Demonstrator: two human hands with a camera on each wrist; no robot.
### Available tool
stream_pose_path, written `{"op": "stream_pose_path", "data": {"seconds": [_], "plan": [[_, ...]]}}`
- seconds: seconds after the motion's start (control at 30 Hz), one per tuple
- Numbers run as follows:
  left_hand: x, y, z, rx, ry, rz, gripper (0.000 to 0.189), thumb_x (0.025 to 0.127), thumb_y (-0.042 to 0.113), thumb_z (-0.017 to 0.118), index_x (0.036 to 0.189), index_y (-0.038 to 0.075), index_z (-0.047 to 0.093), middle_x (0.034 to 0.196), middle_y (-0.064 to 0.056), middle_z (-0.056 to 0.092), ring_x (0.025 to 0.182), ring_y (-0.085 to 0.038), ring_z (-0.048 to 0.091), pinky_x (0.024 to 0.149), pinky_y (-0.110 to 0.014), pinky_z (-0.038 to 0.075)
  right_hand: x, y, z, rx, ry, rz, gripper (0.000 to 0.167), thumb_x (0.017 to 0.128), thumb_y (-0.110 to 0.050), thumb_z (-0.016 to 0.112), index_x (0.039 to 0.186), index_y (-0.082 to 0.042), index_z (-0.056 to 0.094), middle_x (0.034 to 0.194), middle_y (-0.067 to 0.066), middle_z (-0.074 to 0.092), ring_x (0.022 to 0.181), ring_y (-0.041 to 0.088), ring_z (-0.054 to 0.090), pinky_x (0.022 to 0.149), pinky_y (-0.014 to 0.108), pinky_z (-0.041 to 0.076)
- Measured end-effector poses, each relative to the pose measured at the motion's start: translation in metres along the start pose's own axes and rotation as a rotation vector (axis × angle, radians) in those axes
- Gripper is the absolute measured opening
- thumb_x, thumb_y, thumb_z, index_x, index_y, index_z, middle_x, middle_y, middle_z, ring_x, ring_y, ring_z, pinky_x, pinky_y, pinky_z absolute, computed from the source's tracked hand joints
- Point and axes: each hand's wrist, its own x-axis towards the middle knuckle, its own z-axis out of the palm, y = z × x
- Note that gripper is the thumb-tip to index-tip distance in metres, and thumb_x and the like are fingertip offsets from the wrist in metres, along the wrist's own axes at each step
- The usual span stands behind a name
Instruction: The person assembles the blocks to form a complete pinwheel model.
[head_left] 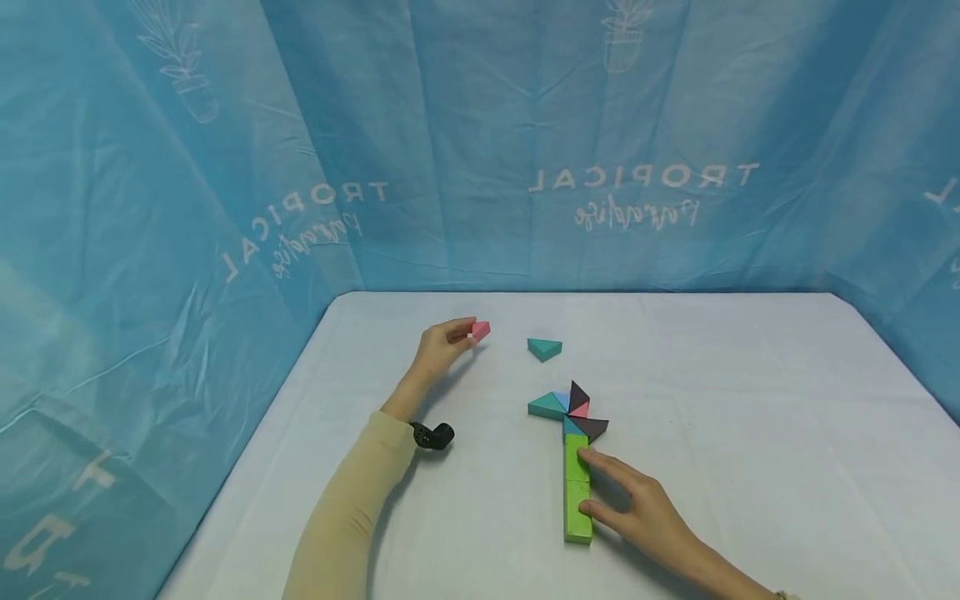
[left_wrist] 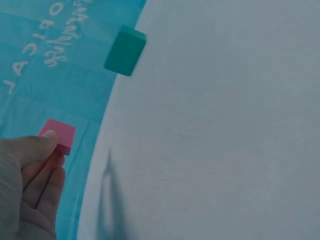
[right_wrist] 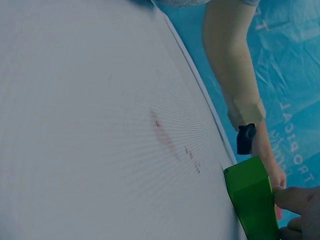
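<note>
My left hand (head_left: pixel 441 348) pinches a small pink block (head_left: pixel 481 331) between thumb and fingers, held above the back left of the table; the same pink block (left_wrist: pixel 62 136) shows in the left wrist view. Two bright green rectangular blocks (head_left: pixel 577 458) lie end to end in a column. With thumb and a fingertip spread apart, my right hand (head_left: pixel 648 512) touches the column's right side. Touching the column's far end is a pinwheel-like cluster of triangular blocks: a teal one (head_left: pixel 547 406), dark ones (head_left: pixel 590 427), a pink one (head_left: pixel 580 410) and blue ones.
A loose teal triangular block (head_left: pixel 544 348) lies behind the cluster, to the right of my left hand. A black wrist camera (head_left: pixel 433 436) sits on my left wrist. Blue printed cloth (head_left: pixel 480 242) hangs around the white table (head_left: pixel 750 467).
</note>
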Motion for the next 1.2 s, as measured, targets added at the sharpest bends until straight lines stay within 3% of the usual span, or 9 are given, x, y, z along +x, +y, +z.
{"op": "stream_pose_path", "data": {"seconds": [0.13,0.23,0.53,0.73,0.9,1.07,1.2], "plan": [[0.002,0.006,-0.004,0.001,0.011,0.003,0.038,0.086,0.002,0.069,0.123,-0.001,0.061,0.116,-0.017,0.064,0.105,-0.026,0.062,0.088,-0.032,0.050,-0.001,0.001,0.000,0.003,-0.002,-0.002,0.059,0.080,-0.025,0.077,0.133,-0.011,0.054,0.134,0.003,0.054,0.121,0.025,0.050,0.099,0.014,0.033],[0.002,0.013,-0.001,-0.012,-0.010,0.039,0.039,0.085,0.002,0.069,0.123,-0.002,0.061,0.115,-0.018,0.064,0.104,-0.027,0.062,0.088,-0.032,0.050,-0.001,0.000,0.000,0.007,-0.001,-0.004,0.060,0.080,-0.024,0.077,0.134,-0.011,0.054,0.134,0.003,0.054,0.121,0.026,0.050,0.099,0.014,0.033],[-0.004,0.050,0.031,-0.008,-0.126,0.173,0.039,0.086,0.006,0.069,0.124,0.000,0.061,0.119,-0.012,0.063,0.106,-0.020,0.062,0.088,-0.025,0.049,-0.001,-0.001,0.000,0.012,0.002,-0.009,0.060,0.079,-0.024,0.077,0.133,-0.011,0.054,0.133,0.002,0.054,0.120,0.026,0.051,0.099,0.014,0.033],[-0.011,0.069,0.048,-0.053,-0.198,0.215,0.039,0.087,0.008,0.069,0.124,0.001,0.061,0.121,-0.009,0.062,0.107,-0.019,0.061,0.087,-0.023,0.049,0.000,-0.002,0.000,0.001,-0.012,0.009,0.060,0.080,-0.026,0.076,0.134,-0.012,0.053,0.134,0.001,0.054,0.121,0.024,0.051,0.098,0.019,0.038],[-0.021,0.075,0.056,-0.067,-0.239,0.237,0.039,0.087,0.010,0.069,0.125,0.001,0.060,0.122,-0.009,0.062,0.107,-0.020,0.061,0.088,-0.024,0.049,0.001,0.000,0.000,-0.007,-0.022,0.026,0.061,0.081,-0.028,0.075,0.135,-0.013,0.053,0.134,0.000,0.053,0.122,0.023,0.050,0.098,0.026,0.042],[-0.037,0.074,0.063,-0.046,-0.272,0.287,0.038,0.087,0.009,0.069,0.124,0.000,0.061,0.119,-0.011,0.063,0.106,-0.021,0.062,0.088,-0.026,0.049,0.001,0.001,0.000,-0.019,-0.035,0.047,0.061,0.081,-0.030,0.075,0.135,-0.014,0.053,0.135,-0.001,0.053,0.122,0.023,0.049,0.097,0.033,0.044],[-0.051,0.072,0.066,-0.048,-0.296,0.289,0.039,0.087,0.010,0.069,0.123,-0.001,0.061,0.120,-0.011,0.063,0.105,-0.020,0.062,0.088,-0.025,0.049,0.001,0.002,-0.001,-0.029,-0.037,0.056,0.061,0.081,-0.031,0.075,0.135,-0.013,0.053,0.134,-0.001,0.053,0.122,0.023,0.049,0.095,0.039,0.045]]}}
